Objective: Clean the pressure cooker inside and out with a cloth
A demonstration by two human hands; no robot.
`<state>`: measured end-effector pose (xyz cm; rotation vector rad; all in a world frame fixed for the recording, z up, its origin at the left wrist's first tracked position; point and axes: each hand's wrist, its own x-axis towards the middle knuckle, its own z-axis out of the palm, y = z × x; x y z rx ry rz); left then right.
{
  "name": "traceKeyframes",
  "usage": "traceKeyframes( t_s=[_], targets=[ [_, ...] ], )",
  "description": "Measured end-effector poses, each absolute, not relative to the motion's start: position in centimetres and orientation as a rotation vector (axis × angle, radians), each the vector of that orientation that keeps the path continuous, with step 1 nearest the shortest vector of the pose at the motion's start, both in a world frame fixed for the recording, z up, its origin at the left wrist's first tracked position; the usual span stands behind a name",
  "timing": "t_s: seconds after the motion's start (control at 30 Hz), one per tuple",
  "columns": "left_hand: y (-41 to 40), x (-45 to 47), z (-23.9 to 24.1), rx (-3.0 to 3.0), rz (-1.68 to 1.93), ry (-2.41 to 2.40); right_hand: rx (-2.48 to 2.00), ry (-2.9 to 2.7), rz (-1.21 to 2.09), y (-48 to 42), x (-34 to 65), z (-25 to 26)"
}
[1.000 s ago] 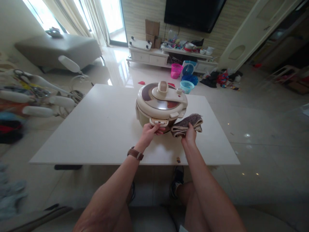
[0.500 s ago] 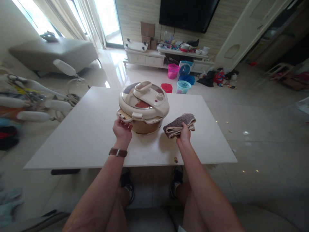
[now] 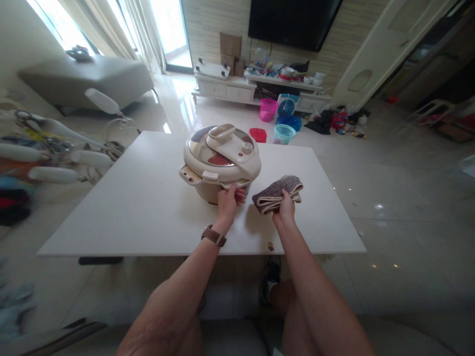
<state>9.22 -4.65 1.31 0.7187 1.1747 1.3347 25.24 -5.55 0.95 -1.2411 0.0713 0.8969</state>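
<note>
A cream electric pressure cooker (image 3: 222, 153) stands on the white table (image 3: 148, 217), its lid on and a side handle at its left. My left hand (image 3: 227, 200), with a brown watch on its wrist, is at the cooker's front right. Its thumb touches the protruding edge under the lid and its fingers are curled below. To the right, my right hand (image 3: 285, 206) grips a folded grey-brown cloth (image 3: 276, 192) with a pale edge, thumb on top. The cloth is held just above the tabletop, beside the cooker and apart from it.
A small brown scrap (image 3: 270, 245) lies near the table's front edge. Beyond the table stand a light-blue basket (image 3: 284, 132), a red bin (image 3: 258, 135) and a pink basket (image 3: 267, 109). White padded equipment (image 3: 94, 158) is close to the table's left side.
My left hand has let go of the cooker's left handle and moved right to the edge at its front right. My right hand still holds the cloth in nearly the same place.
</note>
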Motion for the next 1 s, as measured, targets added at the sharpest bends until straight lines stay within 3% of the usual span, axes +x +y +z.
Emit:
traceKeyframes(
  t_s=[0.33, 0.7, 0.77, 0.9, 1.0],
  targets=[
    [-5.5, 6.7, 1.2, 0.752, 1.287, 1.188, -1.247, 0.048, 0.883, -5.0, 25.4, 0.1],
    [-7.7, -2.9, -0.6, 1.122, 1.186, 1.199, -1.259, -0.006, 0.806, -4.7, 25.5, 0.2],
    [-7.8, -4.2, -0.6, 1.248, 1.310, 1.325, -1.249, -0.009, 0.811, -4.7, 25.5, 0.1],
    [-7.2, -5.0, -1.0, 1.003, 1.947, 1.652, -1.242, -0.013, 0.815, -4.6, 25.6, -0.1],
    [-6.5, -4.0, -1.6, 0.893, 2.008, 1.494, -1.217, -0.002, 0.802, -4.6, 25.5, 0.0]
  ],
)
